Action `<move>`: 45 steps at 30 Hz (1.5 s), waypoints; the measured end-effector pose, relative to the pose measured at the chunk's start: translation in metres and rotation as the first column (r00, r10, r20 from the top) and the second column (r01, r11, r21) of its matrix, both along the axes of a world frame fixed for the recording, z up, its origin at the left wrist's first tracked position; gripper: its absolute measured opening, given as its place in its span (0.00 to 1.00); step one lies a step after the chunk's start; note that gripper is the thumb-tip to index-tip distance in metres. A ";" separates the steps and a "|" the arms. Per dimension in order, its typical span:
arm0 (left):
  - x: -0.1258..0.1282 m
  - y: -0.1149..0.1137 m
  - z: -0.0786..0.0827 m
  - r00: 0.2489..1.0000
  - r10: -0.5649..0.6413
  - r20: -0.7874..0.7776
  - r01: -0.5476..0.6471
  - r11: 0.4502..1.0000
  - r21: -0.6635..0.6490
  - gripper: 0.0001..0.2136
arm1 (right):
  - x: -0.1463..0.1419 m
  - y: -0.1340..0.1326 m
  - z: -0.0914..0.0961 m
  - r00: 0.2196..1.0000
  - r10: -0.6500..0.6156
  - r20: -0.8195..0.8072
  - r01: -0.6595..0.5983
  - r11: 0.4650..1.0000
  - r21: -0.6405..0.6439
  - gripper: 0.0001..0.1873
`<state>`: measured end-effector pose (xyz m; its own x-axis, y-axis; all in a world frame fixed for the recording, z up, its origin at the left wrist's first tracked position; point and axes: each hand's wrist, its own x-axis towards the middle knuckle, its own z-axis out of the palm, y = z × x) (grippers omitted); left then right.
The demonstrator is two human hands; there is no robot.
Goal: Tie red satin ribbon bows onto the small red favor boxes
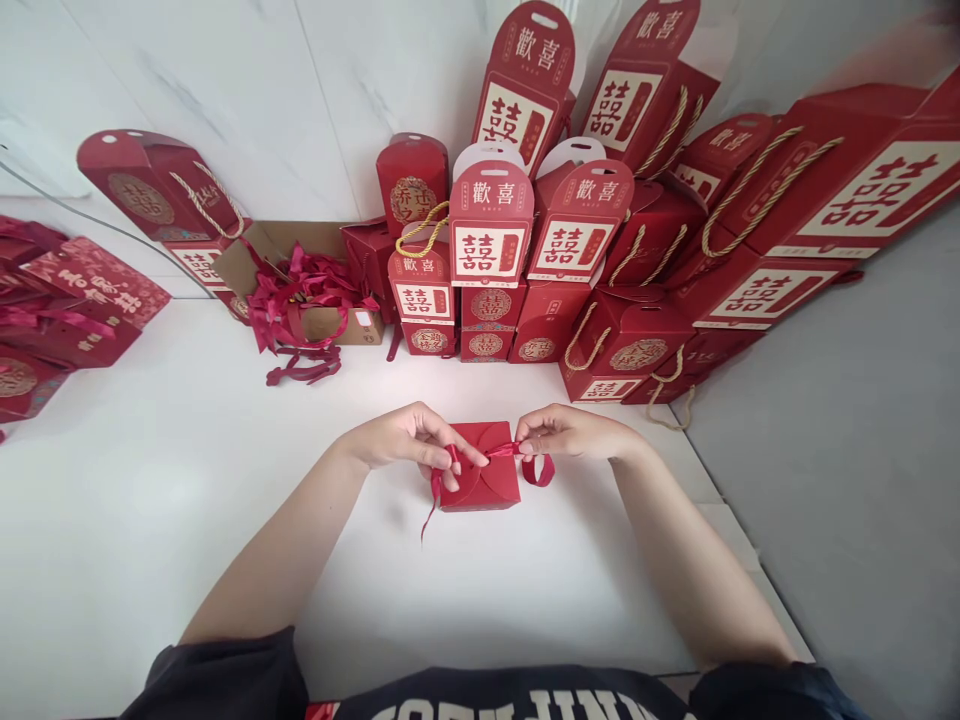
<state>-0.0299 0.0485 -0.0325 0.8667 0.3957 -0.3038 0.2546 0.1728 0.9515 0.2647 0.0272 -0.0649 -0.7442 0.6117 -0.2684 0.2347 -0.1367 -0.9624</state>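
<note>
A small red gift box [495, 492] with curved overlapping flaps sits on the white table in front of me. Over its left side, my left hand [435, 442] pinches one part of a dark red ribbon [538, 472], and a finger reaches onto the lid near its middle. The ribbon's thin tail hangs down past the box's left edge. Off the right edge, my right hand [551, 433] is closed on the other part of the ribbon, drawn sideways from the lid's middle. A loop of ribbon curls below that hand.
Behind the box, red gift boxes [491, 230] with gold cord handles are stacked against the wall. An open cardboard box [341, 328] holds tangled red ribbons, some spilling onto the white table [300, 560]. More red boxes [90, 320] stand at left. A grey wall [847, 440] borders the right.
</note>
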 end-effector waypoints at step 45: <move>0.036 -0.024 -0.010 0.864 0.501 -0.050 -0.476 0.846 0.240 0.12 | -0.060 -0.023 0.001 0.850 -0.516 -0.104 0.448 0.603 0.660 0.12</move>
